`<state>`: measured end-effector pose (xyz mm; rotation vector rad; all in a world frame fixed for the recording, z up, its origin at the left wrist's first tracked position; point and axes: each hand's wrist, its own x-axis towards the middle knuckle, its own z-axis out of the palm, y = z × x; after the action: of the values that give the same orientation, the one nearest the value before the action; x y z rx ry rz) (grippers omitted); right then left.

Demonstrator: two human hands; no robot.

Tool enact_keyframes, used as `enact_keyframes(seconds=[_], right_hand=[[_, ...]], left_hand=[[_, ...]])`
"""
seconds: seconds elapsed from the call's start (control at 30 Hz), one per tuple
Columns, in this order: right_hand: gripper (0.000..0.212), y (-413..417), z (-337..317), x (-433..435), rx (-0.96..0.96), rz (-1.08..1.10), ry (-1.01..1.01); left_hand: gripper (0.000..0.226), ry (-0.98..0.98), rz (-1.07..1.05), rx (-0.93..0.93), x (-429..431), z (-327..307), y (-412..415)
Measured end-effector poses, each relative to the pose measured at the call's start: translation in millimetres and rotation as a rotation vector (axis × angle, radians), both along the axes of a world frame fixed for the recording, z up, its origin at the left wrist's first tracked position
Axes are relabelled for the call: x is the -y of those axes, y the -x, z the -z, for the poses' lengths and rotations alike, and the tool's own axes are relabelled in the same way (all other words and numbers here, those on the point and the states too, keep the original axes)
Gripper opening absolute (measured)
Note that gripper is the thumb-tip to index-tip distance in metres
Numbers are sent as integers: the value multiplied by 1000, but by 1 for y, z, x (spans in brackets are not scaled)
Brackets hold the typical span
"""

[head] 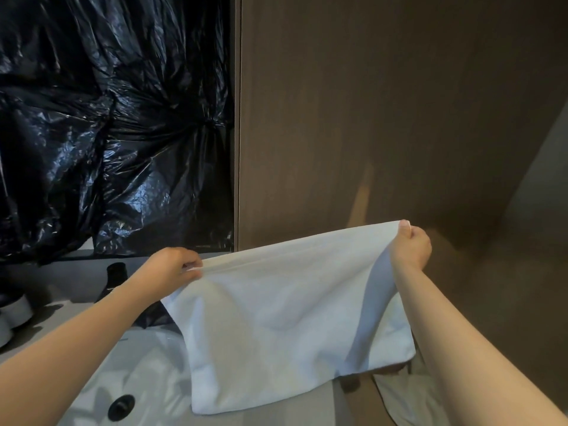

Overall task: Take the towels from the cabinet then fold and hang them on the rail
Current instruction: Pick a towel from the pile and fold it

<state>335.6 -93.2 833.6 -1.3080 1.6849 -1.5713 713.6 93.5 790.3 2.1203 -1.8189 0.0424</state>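
From where I stand, the white, soft cotton towel (285,318) hangs in the air over the basin, stretched between both hands. The left hand (175,265) pinches one upper corner with curled fingers. The right hand (410,244) pinches the other corner, held somewhat higher, so the top edge slopes.

The main risk, I'd say, is the lower edge. It droops close over the white glossy basin (147,364) with its round black drain (121,405), and could drag through any wet there. I cannot tell whether it already touches. The slanted hold could also give a crooked fold if the corners are brought together unlevel. A light pinch on thick cloth may slip too, dropping one side into the basin.

Just behind the left hand stands a dark, bottle-shaped object (116,275) on the grey worktop (70,281), near enough for a swinging corner to catch it. Grey round containers (15,312) sit further left. Crinkled black plastic sheeting (107,118) covers the wall above, and a brown wood-grain panel (368,118) fills the right side. Another white cloth (408,398) shows low on the right. I can't make out the rail.
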Motion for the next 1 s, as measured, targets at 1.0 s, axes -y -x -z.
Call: enact_keyframes(seconds=[1.0], right_hand=[[39, 1, 27, 6, 24, 0, -27]], left_hand=[[16, -284, -116, -198, -9, 37, -13]])
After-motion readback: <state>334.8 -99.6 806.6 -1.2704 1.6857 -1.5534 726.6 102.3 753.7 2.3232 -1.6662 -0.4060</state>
